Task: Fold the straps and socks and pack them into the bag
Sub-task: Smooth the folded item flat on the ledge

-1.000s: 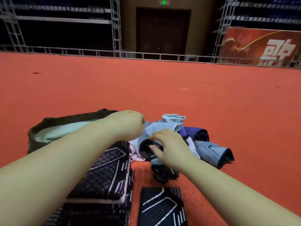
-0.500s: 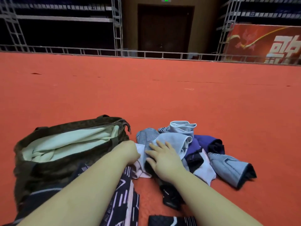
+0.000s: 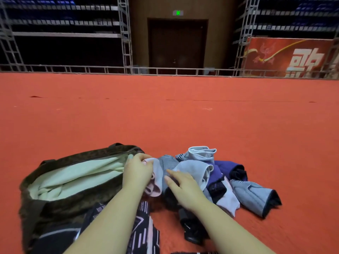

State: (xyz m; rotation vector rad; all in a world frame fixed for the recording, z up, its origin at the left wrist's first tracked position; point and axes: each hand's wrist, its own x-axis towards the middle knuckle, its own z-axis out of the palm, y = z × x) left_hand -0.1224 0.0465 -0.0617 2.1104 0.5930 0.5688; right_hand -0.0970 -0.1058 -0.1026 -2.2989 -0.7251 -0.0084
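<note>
A dark olive bag (image 3: 60,204) with a pale green lining stands open at the left on the red floor. Right of it lies a heap of socks and straps: a light grey sock (image 3: 196,171), a purple one (image 3: 227,166), a grey-blue sock (image 3: 255,195) and a black strap (image 3: 192,230). My left hand (image 3: 137,171) pinches a pale pink sock (image 3: 156,184) at the heap's left edge, beside the bag's mouth. My right hand (image 3: 183,186) rests with straight fingers on the heap's dark grey sock (image 3: 167,162).
Black patterned fabric with pale lines (image 3: 143,231) lies under my forearms, in front of the bag. The red floor (image 3: 183,121) stretches far ahead to a metal railing (image 3: 165,71), a dark door and a red banner (image 3: 289,57).
My left hand has lifted and pulled the pale pink sock up toward the bag's mouth. The right hand stays on the heap. The view has tilted up and back.
</note>
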